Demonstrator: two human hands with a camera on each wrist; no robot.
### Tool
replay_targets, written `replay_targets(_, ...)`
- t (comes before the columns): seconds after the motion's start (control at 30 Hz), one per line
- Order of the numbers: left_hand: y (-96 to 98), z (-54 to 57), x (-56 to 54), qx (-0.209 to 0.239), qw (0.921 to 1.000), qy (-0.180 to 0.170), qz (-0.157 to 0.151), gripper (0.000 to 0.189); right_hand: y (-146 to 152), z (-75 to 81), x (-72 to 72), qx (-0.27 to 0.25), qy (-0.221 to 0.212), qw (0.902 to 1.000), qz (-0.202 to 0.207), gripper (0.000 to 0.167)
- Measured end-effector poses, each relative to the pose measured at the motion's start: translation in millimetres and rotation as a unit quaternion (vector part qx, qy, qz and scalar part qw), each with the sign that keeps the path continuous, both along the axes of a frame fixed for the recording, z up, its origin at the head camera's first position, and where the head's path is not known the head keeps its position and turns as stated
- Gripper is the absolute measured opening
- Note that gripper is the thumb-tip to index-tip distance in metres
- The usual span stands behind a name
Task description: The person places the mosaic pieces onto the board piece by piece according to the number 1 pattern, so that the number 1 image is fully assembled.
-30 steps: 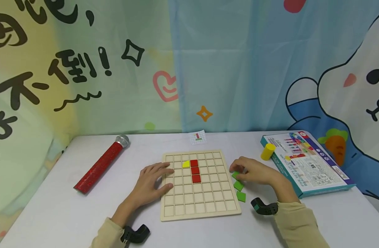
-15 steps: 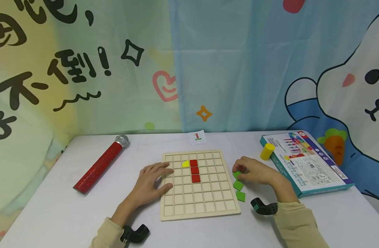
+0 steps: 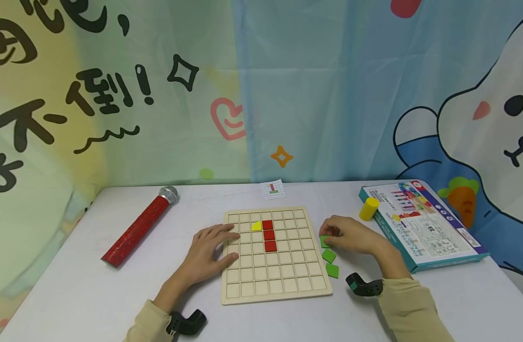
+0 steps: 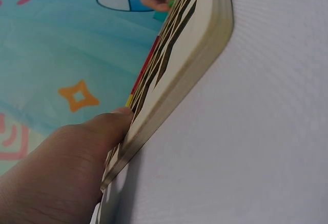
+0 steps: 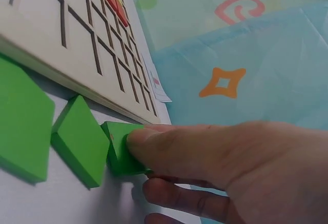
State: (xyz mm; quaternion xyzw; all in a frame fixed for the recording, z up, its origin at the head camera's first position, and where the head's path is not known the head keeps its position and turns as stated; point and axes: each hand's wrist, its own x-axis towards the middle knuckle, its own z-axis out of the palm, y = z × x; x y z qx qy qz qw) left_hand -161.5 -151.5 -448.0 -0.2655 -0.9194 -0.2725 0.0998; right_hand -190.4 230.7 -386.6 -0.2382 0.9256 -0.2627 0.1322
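Pinched green tile [image 5: 120, 152] now nearer board [image 3: 287, 271]

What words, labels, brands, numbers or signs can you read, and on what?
"不倒!": large black characters on the backdrop curtain.
",": same curtain, upper left.
Other curtain characters: cut off at the picture's edge, not readable whole.
Box: print too small and blurred to read.
Card: coloured grid pattern; no text discernible.
Board, green tiles: no lettering visible.
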Motion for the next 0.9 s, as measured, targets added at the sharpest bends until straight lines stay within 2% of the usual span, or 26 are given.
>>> replay_targets(0.2,0.3,0.9,0.4,0.002,1.0,-0.002,0.0,0.042,1,0.2,0.3,-0.012,-0.003,0.9999,0.005,0.011)
replay_targets(0.53,0.8,1.3,0.0,0.006,1.0,-0.002,-0.001,0.042,0,1.1,-0.4,-0.032,-0.006,0.9994,-0.014,0.004)
replay_targets(0.73,1.1,2.5,0.6,0.006,1.0,-0.003,-0.002,0.042,-6,-0.2,-1.2,-0.071,0.009,0.9974,-0.009,0.007)
replay_targets(0.9,1.1,3.1,1.1,0.005,1.0,-0.003,-0.001,0.042,-13,-2.3,-1.4,-0.096,0.003,0.9954,-0.002,0.009)
